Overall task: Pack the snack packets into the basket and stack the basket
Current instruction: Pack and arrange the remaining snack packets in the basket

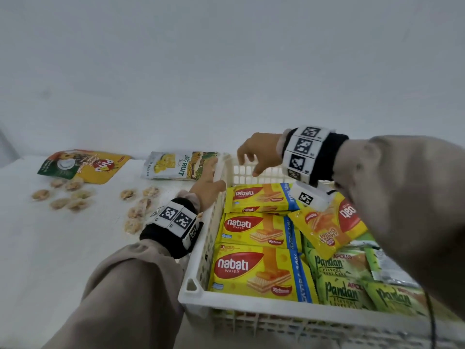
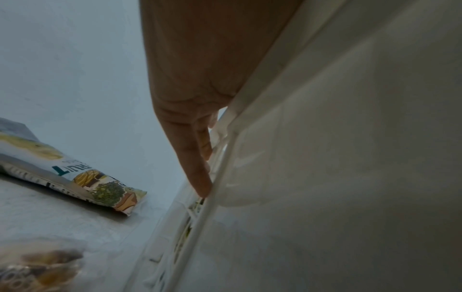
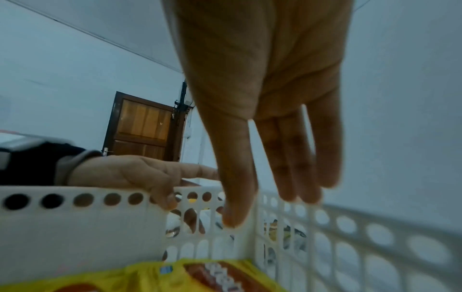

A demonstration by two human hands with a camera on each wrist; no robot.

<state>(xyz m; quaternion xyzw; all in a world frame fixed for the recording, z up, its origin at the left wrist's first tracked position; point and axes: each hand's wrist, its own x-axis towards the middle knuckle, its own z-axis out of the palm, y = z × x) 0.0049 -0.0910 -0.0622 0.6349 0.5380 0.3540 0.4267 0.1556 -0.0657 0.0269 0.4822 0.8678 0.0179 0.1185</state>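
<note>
Wafer packets [image 1: 259,270] fill the white basket [image 1: 193,293] at 5 o'clock, its left rim pinched by the left hand [image 1: 208,185], while the right hand [image 1: 256,152] hovers above, fingers loosely spread, holding nothing.

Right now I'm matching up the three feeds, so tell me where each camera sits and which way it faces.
Head: on the head, looking forward and down at the basket of snack packets; both sleeved forearms, left hand and right hand show.
Left wrist: looks along the left hand's fingers lying against the basket wall.
Right wrist: looks along the open right hand over the basket's far corner; the left hand's thumb hooks over the rim.
All three share the basket.
</note>
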